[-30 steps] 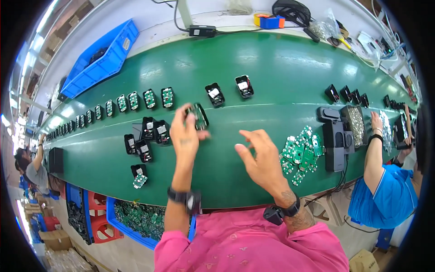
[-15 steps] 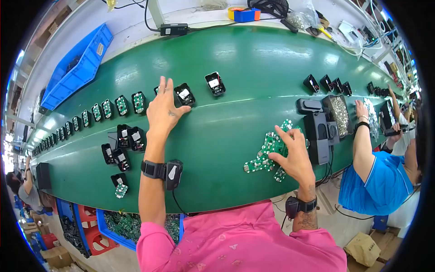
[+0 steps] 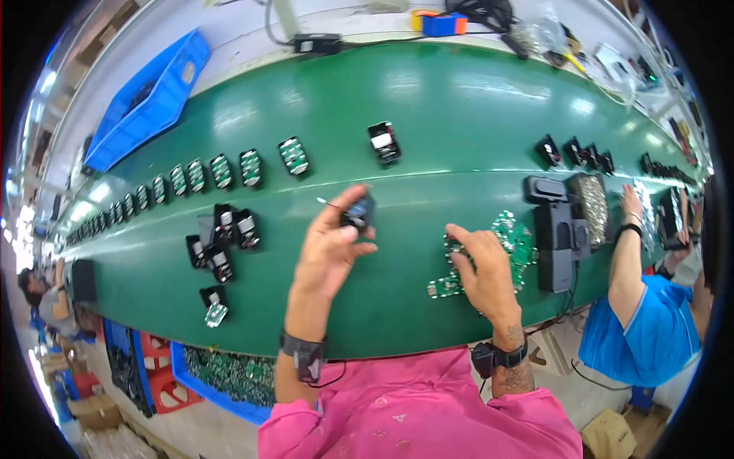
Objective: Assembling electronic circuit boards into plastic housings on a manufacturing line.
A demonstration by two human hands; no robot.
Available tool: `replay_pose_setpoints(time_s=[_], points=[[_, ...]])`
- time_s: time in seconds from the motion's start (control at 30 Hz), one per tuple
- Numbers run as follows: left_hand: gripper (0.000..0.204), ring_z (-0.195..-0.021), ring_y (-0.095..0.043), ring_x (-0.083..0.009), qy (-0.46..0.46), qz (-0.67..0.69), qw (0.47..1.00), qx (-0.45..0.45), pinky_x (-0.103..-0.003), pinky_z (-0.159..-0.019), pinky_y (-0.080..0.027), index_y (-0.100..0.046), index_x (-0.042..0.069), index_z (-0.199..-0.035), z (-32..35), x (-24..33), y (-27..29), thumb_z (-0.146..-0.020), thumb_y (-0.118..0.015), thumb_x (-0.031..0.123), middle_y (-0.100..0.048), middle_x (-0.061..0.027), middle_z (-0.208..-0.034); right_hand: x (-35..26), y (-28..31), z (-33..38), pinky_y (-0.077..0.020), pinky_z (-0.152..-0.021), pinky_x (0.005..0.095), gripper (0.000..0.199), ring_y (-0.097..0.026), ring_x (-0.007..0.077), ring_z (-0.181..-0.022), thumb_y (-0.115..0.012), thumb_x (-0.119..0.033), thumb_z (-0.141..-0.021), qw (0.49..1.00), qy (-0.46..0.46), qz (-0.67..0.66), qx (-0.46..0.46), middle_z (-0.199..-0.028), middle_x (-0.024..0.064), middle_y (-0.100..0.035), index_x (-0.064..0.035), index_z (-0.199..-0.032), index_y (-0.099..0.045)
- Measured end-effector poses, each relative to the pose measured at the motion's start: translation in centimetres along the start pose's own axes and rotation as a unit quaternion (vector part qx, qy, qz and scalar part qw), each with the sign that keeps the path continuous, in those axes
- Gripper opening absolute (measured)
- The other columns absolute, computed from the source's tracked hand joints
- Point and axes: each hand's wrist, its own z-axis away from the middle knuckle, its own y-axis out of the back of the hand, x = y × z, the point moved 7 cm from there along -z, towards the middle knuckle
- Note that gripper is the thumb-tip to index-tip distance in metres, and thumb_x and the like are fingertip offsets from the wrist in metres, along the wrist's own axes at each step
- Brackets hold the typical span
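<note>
My left hand [image 3: 329,256] is raised over the middle of the table, its fingers closed round a small black plastic case [image 3: 359,213]. A thin light wire sticks out beside my fingertips. My right hand [image 3: 489,279] is over a pile of green circuit boards [image 3: 518,243]; a circuit board [image 3: 451,246] shows between its thumb and forefinger. Beyond my left hand stands another open black case [image 3: 384,143] with a white block inside. To its left, a case with a green board in it [image 3: 293,157] ends a long row of similar ones.
Loose black cases [image 3: 222,241] cluster at left on the green table [image 3: 367,321]. Grey-black devices [image 3: 553,237] and a tray of small metal parts [image 3: 589,206] stand at right. A blue bin [image 3: 149,103] sits far left. A co-worker in blue [image 3: 642,329] works at right.
My left hand has lifted the nearer black case from the row and brought it toward me. My right hand has closed on a board at the pile's left side. The view has shifted slightly.
</note>
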Motion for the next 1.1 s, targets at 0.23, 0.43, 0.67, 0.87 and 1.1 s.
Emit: replay_pose_setpoints(time_s=[0.23, 0.43, 0.67, 0.87, 1.1], points=[[0.045, -0.084, -0.059, -0.0101, 0.048, -0.107, 0.992, 0.049, -0.024, -0.053, -0.050, -0.057, -0.001, -0.132, 3.5, -4.8, -0.5, -0.105, -0.048, 0.035, -0.056, -0.0094, -0.128, -0.6, -1.9, 0.3, -0.0545, -0.052, 0.0228, 0.050, -0.067, 0.0161, -0.065, -0.057, 0.006, -0.093, 0.859, -0.165, -0.475, 0.095, -0.101, 0.0085, -0.059, 0.0024, -0.140, -0.043], [0.021, -0.088, -0.062, -0.0183, -0.076, -0.381, 0.917, 0.087, -0.033, -0.073, -0.053, -0.067, 0.003, -0.111, 4.5, -4.3, -1.4, -0.099, -0.051, 0.008, -0.047, -0.0156, -0.136, -3.7, -4.1, -0.4, -0.0494, -0.055, 0.0222, 0.025, -0.060, 0.0091, -0.065, -0.060, 0.005, -0.092, 0.865, -0.126, -0.484, -0.038, -0.095, 0.0068, -0.061, 0.0048, -0.116, -0.067], [0.020, -0.088, -0.061, -0.0290, -0.173, -0.524, 0.832, 0.061, -0.041, -0.087, -0.051, -0.067, 0.004, -0.107, 5.4, -2.3, -4.3, -0.089, -0.059, -0.002, -0.048, -0.0199, -0.133, -3.4, -5.0, -0.3, -0.0523, -0.055, 0.0209, 0.017, -0.066, 0.0092, -0.068, -0.060, -0.001, -0.096, 0.865, -0.170, -0.470, -0.048, -0.090, 0.0055, -0.062, 0.0037, -0.113, -0.061], [0.043, -0.093, -0.060, -0.0237, -0.181, -0.561, 0.808, 0.026, -0.038, -0.084, -0.052, -0.061, 0.007, -0.130, 5.6, -2.1, -4.5, -0.087, -0.065, 0.000, -0.045, -0.0164, -0.135, -2.8, -4.6, -0.4, -0.0502, -0.057, 0.0198, 0.016, -0.063, 0.0064, -0.068, -0.061, -0.002, -0.096, 0.907, -0.156, -0.388, -0.050, -0.085, 0.0028, -0.062, 0.0028, -0.111, -0.062], [0.080, -0.108, -0.060, -0.0190, -0.001, -0.211, 0.977, -0.018, -0.034, -0.097, -0.052, -0.034, 0.004, -0.152, 5.3, -3.7, -2.9, -0.083, -0.074, 0.003, -0.046, -0.0079, -0.136, -2.8, -4.6, 0.0, -0.0479, -0.059, 0.0191, 0.022, -0.058, 0.0044, -0.068, -0.063, 0.000, -0.094, 0.905, -0.171, -0.388, -0.036, -0.093, 0.0045, -0.061, 0.0030, -0.116, -0.057]])
